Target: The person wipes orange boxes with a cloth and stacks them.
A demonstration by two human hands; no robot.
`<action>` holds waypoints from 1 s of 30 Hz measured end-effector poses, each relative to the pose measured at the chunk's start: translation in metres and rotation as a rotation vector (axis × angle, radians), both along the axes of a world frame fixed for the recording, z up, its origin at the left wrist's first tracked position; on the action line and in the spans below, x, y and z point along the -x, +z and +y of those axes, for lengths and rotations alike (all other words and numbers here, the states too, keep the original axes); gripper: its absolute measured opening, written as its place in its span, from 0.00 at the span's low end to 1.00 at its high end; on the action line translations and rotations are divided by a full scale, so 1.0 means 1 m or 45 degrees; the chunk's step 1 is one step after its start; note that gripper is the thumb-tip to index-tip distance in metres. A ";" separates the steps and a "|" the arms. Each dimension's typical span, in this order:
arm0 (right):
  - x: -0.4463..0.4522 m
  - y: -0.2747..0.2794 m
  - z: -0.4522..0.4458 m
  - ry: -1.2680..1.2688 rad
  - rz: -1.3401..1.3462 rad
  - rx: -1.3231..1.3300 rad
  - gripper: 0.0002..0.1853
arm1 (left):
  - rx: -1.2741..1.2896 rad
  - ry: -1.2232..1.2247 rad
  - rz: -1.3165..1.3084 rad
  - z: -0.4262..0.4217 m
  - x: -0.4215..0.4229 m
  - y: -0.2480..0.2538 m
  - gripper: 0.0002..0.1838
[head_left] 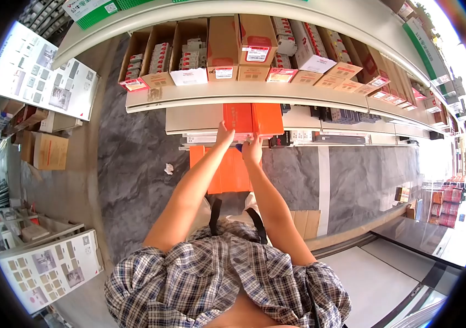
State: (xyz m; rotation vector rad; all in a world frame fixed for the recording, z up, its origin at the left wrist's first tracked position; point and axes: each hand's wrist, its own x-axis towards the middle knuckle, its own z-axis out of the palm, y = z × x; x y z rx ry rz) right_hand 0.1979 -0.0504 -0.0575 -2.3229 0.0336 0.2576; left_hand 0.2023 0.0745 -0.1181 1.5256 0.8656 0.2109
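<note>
Two orange boxes lie side by side on the lower shelf; my left hand (225, 134) is at the front edge of the left orange box (237, 116). My right hand (252, 149) is at the front of the right orange box (267, 119), its fingers bent, with a small dark blue thing (239, 147) beside it. What the fingers of either hand grip is too small to make out. Below my forearms, another orange box (227, 172) lies low in front of my legs.
Above the hands, a shelf (189, 94) holds open cardboard boxes (223, 49) of small white parts. Dark small boxes (342, 116) stand right on the lower shelf. A cardboard piece (305, 223) and crumpled white paper (169, 169) lie on the floor.
</note>
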 end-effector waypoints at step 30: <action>-0.003 -0.024 0.005 0.086 0.179 -0.284 0.26 | -0.489 -0.434 0.175 0.030 0.011 -0.016 0.35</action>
